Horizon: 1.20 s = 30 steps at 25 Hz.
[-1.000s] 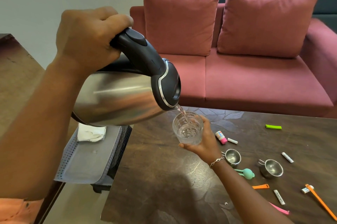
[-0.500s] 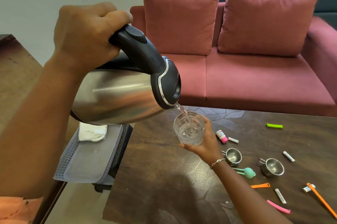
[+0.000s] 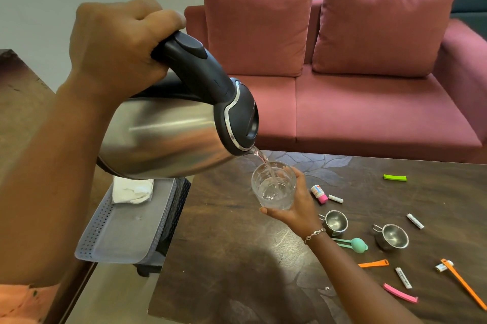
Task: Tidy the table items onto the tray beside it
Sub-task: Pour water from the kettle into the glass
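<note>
Your left hand [image 3: 118, 47] is fisted tight round kettle [image 3: 168, 139] handle; kettle tipped, water streaming into glass [image 3: 272, 186]. Your right hand [image 3: 292, 207] cups glass from below, above dark table [image 3: 237, 257]. Pink sofa [image 3: 369, 112] at 12 o'clock. Tray [image 3: 126, 234] at 8 o'clock of glass, beside table, holds white cloth [image 3: 131, 190]. Steel cup [image 3: 336, 222], second steel cup [image 3: 392, 238] and green clip [image 3: 394, 177] lie on table, 2 to 4 o'clock.

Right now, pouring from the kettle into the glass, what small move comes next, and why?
Probably tip the kettle back upright to end the pour: the left hand holds it steeply tilted, and water streams into the partly filled glass that the right hand grips over the table.
</note>
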Available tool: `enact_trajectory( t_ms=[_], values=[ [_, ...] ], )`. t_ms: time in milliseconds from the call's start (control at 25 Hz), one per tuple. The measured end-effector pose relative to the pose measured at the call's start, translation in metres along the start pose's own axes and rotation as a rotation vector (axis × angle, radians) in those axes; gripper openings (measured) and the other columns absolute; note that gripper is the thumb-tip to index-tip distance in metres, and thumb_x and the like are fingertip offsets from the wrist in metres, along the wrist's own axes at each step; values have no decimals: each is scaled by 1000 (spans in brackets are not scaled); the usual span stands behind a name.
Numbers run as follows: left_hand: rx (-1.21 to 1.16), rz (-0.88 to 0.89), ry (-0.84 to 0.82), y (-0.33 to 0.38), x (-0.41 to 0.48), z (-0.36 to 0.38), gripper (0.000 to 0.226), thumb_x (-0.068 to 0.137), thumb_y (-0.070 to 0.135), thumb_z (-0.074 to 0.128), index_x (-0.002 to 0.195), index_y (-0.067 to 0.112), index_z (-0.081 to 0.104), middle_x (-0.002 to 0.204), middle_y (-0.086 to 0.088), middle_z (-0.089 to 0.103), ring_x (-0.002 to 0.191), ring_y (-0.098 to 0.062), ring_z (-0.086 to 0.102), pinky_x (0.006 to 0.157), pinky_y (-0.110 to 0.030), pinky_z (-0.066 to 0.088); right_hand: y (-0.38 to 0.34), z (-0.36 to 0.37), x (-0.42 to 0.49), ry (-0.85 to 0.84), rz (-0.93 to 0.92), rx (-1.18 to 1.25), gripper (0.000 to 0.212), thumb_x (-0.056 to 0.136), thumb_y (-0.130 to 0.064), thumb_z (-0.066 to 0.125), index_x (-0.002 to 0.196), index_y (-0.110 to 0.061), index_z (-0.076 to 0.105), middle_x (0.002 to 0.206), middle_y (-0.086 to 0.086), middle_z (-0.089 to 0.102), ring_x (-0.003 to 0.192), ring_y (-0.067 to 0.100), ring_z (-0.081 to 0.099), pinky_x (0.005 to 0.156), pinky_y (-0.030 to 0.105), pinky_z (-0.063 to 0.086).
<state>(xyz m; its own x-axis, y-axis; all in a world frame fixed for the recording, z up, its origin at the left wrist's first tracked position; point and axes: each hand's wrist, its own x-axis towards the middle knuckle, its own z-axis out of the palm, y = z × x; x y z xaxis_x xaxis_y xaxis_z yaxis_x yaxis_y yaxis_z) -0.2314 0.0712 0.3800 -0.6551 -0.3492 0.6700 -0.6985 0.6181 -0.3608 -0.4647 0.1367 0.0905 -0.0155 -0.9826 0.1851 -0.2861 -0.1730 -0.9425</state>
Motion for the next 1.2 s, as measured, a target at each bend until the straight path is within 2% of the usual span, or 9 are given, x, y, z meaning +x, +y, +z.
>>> enact_trajectory(
  t_ms=[160, 240, 320, 440, 560, 680, 880, 1120, 1200],
  values=[
    [1, 10, -13, -2, 0, -1, 35, 93, 20, 35, 93, -2, 62, 73, -26, 64, 54, -41, 56, 46, -38, 46, 1, 1, -1, -1, 3, 11, 86, 46, -49, 78, 116, -44, 29, 126, 3, 50, 115, 13, 50, 92, 14, 39],
    [11, -18, -41, -3, 0, 0, 26, 90, 11, 39, 90, -1, 61, 71, -26, 62, 54, -41, 55, 46, -41, 47, 2, 1, -1, -1, 12, 12, 86, 45, -49, 78, 115, -45, 29, 126, 2, 50, 115, 13, 50, 91, 12, 38],
    [33, -74, -82, -3, 0, 0, 12, 77, 2, 51, 86, -1, 59, 71, -25, 60, 55, -41, 54, 48, -44, 48, 2, 1, -2, -2, 17, 3, 86, 45, -49, 78, 115, -45, 29, 125, 1, 50, 115, 12, 50, 90, 7, 36],
    [33, -111, -111, -5, 0, 0, 16, 72, 2, 54, 87, 1, 59, 73, -24, 60, 57, -41, 54, 51, -44, 49, 5, 1, -3, 3, 19, 3, 86, 45, -49, 78, 115, -45, 29, 126, 1, 49, 115, 11, 49, 89, 1, 35],
    [35, -111, -97, -4, 0, 0, 16, 72, 2, 54, 87, 0, 59, 73, -25, 59, 57, -41, 54, 51, -44, 49, 5, 0, -4, 6, 20, 8, 86, 45, -48, 79, 115, -45, 28, 125, 2, 49, 116, 12, 49, 90, 1, 34],
    [25, -110, -98, -2, 0, 0, 15, 72, 1, 54, 86, -2, 59, 71, -25, 59, 56, -42, 54, 51, -45, 49, 3, -1, -5, 1, 19, -10, 87, 46, -40, 82, 114, -44, 28, 124, 2, 48, 114, 12, 48, 88, -2, 33],
    [19, -82, -100, 0, 3, -3, 15, 70, -3, 55, 84, -4, 59, 69, -27, 58, 53, -43, 54, 49, -47, 49, 4, -2, -7, 10, 21, -5, 84, 45, -49, 77, 114, -45, 28, 124, 1, 48, 114, 12, 49, 88, 3, 35],
    [10, -87, -104, 3, 7, -5, 13, 71, -2, 52, 83, -6, 57, 69, -30, 57, 53, -44, 53, 50, -48, 49, 4, -3, -7, 5, 34, -14, 85, 46, -38, 82, 112, -43, 29, 122, 0, 47, 112, 12, 49, 86, 3, 35],
    [11, -83, -110, 3, 7, -6, 14, 71, -2, 53, 83, -6, 57, 69, -30, 57, 54, -45, 54, 50, -49, 49, 4, -3, -7, 5, 32, -8, 84, 45, -42, 80, 112, -42, 30, 121, -2, 46, 111, 10, 48, 86, 0, 35]
  ],
)
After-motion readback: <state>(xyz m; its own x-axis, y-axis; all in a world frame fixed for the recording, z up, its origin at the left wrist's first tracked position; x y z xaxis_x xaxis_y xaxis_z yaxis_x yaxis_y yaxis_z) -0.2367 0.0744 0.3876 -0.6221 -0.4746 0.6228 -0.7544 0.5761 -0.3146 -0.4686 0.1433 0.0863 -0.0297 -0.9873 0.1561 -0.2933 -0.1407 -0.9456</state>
